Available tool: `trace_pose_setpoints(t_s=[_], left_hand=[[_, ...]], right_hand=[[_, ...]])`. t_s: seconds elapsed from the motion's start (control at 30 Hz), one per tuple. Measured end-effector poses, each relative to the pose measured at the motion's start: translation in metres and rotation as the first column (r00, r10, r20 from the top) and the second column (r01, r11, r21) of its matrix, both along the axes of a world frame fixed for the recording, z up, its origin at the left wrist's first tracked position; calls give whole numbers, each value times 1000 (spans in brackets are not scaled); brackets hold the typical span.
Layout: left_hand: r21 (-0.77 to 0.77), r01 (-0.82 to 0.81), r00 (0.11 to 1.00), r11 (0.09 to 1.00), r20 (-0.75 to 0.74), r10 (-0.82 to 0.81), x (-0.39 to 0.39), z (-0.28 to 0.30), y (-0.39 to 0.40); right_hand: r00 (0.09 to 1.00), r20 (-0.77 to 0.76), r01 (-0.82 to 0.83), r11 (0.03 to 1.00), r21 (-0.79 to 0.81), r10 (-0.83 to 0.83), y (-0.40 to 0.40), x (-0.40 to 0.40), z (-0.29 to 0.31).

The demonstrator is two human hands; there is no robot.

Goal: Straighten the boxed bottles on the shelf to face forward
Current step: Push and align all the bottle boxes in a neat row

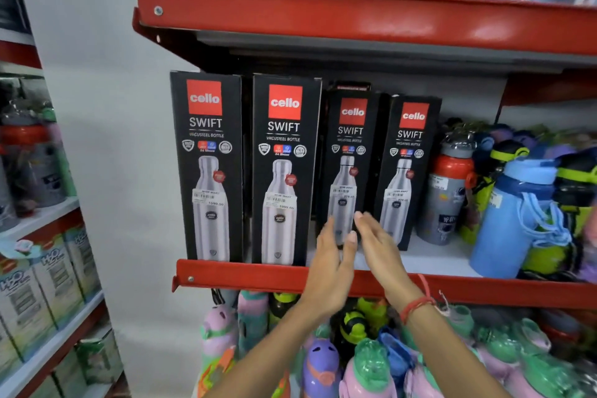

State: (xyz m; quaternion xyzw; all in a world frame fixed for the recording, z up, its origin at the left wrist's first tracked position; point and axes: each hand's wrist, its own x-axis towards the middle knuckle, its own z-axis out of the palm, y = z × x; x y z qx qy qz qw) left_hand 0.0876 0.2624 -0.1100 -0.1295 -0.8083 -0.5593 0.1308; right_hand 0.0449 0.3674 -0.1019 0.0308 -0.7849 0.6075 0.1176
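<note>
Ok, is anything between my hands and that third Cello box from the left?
Nothing visible. Both open hands, left hand and right hand, are raised right in front of the third Cello box, with only air between. Whether they touch it is unclear.

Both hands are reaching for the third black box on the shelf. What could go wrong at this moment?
1. The third box stands close against the fourth box; turning it may push that one askew.
2. The loose bottles stand right beside the fourth box, so a shove could topple them.
3. The left hand and right hand are open and reach low on the box; a tall box gripped low may tip forward.
</note>
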Motion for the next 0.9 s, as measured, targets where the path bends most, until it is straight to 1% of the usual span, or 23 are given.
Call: trace_pose_setpoints(t_s=[0.07,0.13,0.23,0.3,0.37,0.57,0.67,0.77,0.9], left_hand=[[38,-64,996,997,70,61,-12,-2,11],[60,-162,982,985,105,155,-25,0,16],[76,-236,958,969,186,219,-41,5,20],[37,-248,948,968,213,235,-45,6,22],[-1,-260,944,966,211,255,-46,5,23],[7,-251,943,968,228,242,-52,5,18],[10,-229,941,973,257,219,-48,6,11],[-12,-234,945,972,231,231,-35,3,6],[-96,-278,954,956,91,286,-12,-1,2]], right_hand=[[999,34,-28,999,18,27,0,-9,-4],[998,49,-27,999,37,25,-1,-17,-5],[1000,-1,-22,998,52,22,-3,-23,-8],[999,-38,-5,997,77,8,-1,-24,-12],[999,-38,3,996,91,0,4,-27,-16],[998,46,24,989,144,-31,4,-34,-15],[997,52,44,992,115,-50,5,-31,-12],[997,62,41,992,116,-49,10,-21,-10],[998,39,49,992,116,-54,14,5,-12]])
